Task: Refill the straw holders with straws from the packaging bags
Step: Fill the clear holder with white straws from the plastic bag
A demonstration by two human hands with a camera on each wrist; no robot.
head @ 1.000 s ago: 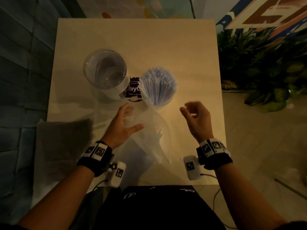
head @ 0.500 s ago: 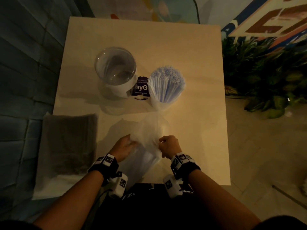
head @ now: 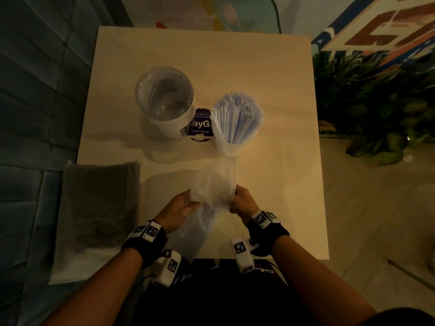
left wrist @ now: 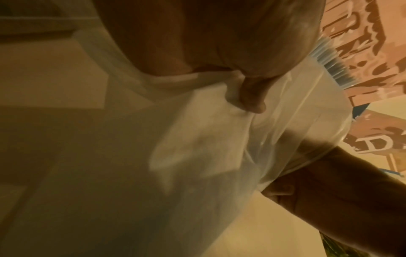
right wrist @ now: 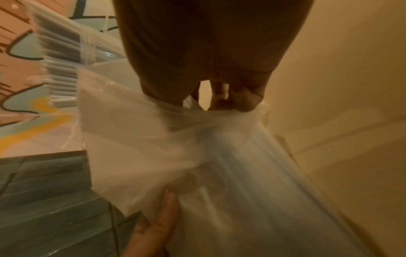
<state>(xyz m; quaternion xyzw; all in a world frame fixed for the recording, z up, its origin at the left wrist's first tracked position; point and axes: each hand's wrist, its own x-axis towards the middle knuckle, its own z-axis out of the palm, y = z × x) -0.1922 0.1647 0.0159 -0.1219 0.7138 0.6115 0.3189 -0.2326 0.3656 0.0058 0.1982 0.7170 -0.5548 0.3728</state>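
Note:
A translucent plastic packaging bag is held up over the table's near edge between both hands. My left hand grips its left side, thumb pressed into the film. My right hand pinches the right edge, fingertips bunching the bag. Blur hides whether straws lie inside. Behind it stand a clear empty straw holder and a holder packed with white straws, which also show as straws at the left wrist view's edge.
A purple sign stands between the two holders. A flat bag with dark contents lies at the table's left, overhanging its edge. Plants crowd the floor on the right. The cream table is bare at the back.
Both hands came back from beside the filled holder to the table's near edge, took hold of the plastic bag and raised it, bunching its middle.

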